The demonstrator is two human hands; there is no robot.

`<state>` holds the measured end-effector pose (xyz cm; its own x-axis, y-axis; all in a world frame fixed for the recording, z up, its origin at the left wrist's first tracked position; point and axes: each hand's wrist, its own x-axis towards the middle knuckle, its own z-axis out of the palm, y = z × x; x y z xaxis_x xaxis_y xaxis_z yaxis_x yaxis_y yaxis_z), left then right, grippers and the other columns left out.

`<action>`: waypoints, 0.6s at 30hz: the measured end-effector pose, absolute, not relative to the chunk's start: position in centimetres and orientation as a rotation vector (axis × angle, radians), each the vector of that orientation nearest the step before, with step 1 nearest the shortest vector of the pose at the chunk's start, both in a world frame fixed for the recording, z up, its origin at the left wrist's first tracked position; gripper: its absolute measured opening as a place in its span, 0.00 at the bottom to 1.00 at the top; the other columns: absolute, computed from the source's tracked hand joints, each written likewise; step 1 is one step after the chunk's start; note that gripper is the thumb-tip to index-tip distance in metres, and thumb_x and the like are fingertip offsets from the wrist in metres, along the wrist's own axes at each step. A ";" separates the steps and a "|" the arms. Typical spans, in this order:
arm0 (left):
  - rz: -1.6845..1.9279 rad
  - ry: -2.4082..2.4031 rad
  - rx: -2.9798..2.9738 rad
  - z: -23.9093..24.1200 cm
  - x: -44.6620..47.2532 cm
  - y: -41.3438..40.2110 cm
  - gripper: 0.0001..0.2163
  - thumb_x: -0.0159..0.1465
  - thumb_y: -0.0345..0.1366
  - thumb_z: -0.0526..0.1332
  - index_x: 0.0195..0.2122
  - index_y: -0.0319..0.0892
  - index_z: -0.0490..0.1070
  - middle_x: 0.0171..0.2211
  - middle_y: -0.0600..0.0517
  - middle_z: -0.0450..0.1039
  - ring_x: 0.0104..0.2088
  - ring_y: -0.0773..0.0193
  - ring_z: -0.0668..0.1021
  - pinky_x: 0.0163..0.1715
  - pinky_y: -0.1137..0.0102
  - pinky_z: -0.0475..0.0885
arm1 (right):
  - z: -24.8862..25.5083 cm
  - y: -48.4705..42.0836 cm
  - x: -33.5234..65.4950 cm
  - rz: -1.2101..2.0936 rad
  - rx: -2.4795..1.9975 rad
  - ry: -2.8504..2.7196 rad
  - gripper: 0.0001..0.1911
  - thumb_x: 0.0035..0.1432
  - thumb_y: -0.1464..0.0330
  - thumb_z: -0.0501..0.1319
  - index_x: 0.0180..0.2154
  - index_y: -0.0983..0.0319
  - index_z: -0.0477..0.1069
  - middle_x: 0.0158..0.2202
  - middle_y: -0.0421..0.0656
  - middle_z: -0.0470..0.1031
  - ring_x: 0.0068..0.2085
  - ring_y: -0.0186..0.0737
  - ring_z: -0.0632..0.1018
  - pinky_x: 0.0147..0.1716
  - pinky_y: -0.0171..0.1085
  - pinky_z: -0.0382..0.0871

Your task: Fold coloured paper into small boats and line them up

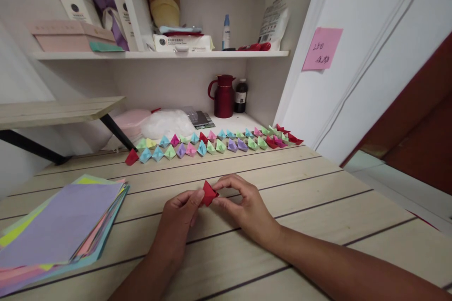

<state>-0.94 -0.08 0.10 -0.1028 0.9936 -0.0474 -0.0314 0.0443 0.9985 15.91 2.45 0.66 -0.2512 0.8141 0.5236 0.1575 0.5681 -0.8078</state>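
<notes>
A small folded red paper boat (209,194) is held just above the wooden table between my two hands. My left hand (181,211) pinches its left side with thumb and fingers. On the other side, the thumb and forefinger of my right hand (247,202) close on the boat's right edge. Beyond my hands, two rows of folded paper boats (191,150) in red, blue, green, pink and purple run across the back of the table. A stack of coloured paper sheets (67,221) lies to the left, purple on top.
A small raised wooden shelf (60,110) on black legs stands at the back left. Behind the boats are a clear plastic bag (167,124), a dark red jug (224,96) and a dark bottle (240,96). A pink note (322,49) sticks to the right-hand wall.
</notes>
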 end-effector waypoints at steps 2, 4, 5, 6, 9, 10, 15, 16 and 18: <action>1.253 1.280 1.114 0.0 -1.0 -0.1 0.17 0.58 0.51 0.63 0.24 0.40 0.70 0.16 0.60 0.53 0.21 0.70 0.54 0.22 0.72 0.49 | 0.7 2.4 15.9 0.788 -0.817 -1.730 0.09 0.54 0.73 0.66 0.39 0.58 0.75 0.39 0.41 0.77 0.43 0.39 0.76 0.45 0.39 0.69; 1.247 1.272 1.116 0.0 -1.1 0.0 0.18 0.58 0.51 0.62 0.22 0.41 0.69 0.15 0.60 0.53 0.21 0.70 0.54 0.23 0.72 0.50 | 0.8 2.4 15.9 0.813 -0.835 -1.702 0.11 0.53 0.73 0.67 0.40 0.59 0.74 0.39 0.41 0.77 0.43 0.39 0.76 0.45 0.38 0.69; 1.244 1.270 1.115 0.0 -1.1 0.0 0.18 0.58 0.51 0.62 0.22 0.41 0.68 0.15 0.60 0.53 0.21 0.70 0.54 0.23 0.72 0.50 | 0.8 2.4 15.8 0.825 -0.843 -1.685 0.12 0.53 0.73 0.67 0.41 0.59 0.74 0.39 0.41 0.77 0.42 0.39 0.76 0.45 0.38 0.69; 1.242 1.269 1.111 0.0 -1.2 0.0 0.19 0.58 0.51 0.62 0.22 0.41 0.67 0.15 0.60 0.52 0.21 0.69 0.54 0.23 0.72 0.50 | 0.8 2.3 15.8 0.833 -0.847 -1.670 0.13 0.52 0.73 0.67 0.41 0.59 0.73 0.39 0.41 0.77 0.42 0.39 0.76 0.45 0.38 0.69; 1.250 1.268 1.112 -0.1 -1.2 0.0 0.19 0.58 0.52 0.61 0.21 0.42 0.66 0.15 0.60 0.52 0.22 0.68 0.55 0.24 0.72 0.52 | 0.9 2.3 15.8 0.835 -0.847 -1.657 0.12 0.52 0.72 0.67 0.40 0.59 0.73 0.39 0.41 0.77 0.42 0.39 0.76 0.44 0.38 0.69; 1.259 1.267 1.119 -0.1 -1.2 0.0 0.19 0.58 0.52 0.61 0.20 0.42 0.66 0.16 0.60 0.52 0.22 0.68 0.55 0.24 0.71 0.52 | 0.9 2.3 15.8 0.833 -0.847 -1.658 0.11 0.52 0.72 0.67 0.40 0.59 0.73 0.38 0.41 0.77 0.42 0.39 0.76 0.44 0.38 0.69; 1.282 1.286 1.146 -0.3 -1.1 0.0 0.19 0.58 0.51 0.62 0.20 0.42 0.65 0.16 0.60 0.53 0.22 0.68 0.55 0.24 0.71 0.51 | 0.7 2.3 15.8 0.822 -0.853 -1.676 0.08 0.54 0.70 0.66 0.39 0.59 0.74 0.38 0.42 0.77 0.42 0.40 0.76 0.44 0.39 0.69; 1.279 1.288 1.150 -0.3 -1.1 0.0 0.19 0.58 0.51 0.62 0.20 0.42 0.65 0.16 0.60 0.52 0.22 0.68 0.55 0.24 0.71 0.51 | 0.7 2.3 15.9 0.821 -0.849 -1.681 0.08 0.55 0.70 0.66 0.39 0.59 0.74 0.38 0.42 0.77 0.42 0.40 0.76 0.44 0.40 0.69; 1.274 1.288 1.155 -0.2 -1.0 -0.1 0.19 0.58 0.52 0.62 0.20 0.42 0.65 0.16 0.60 0.52 0.22 0.68 0.55 0.24 0.71 0.50 | 0.7 2.3 15.9 0.822 -0.839 -1.684 0.08 0.55 0.69 0.66 0.39 0.59 0.74 0.38 0.42 0.77 0.41 0.40 0.76 0.44 0.40 0.69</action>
<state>-1.03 -0.09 -0.19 -0.0992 0.9950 -0.0096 0.0020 0.0098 0.9999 15.87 2.30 0.67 -0.2195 0.8452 0.4873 0.1358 0.5211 -0.8426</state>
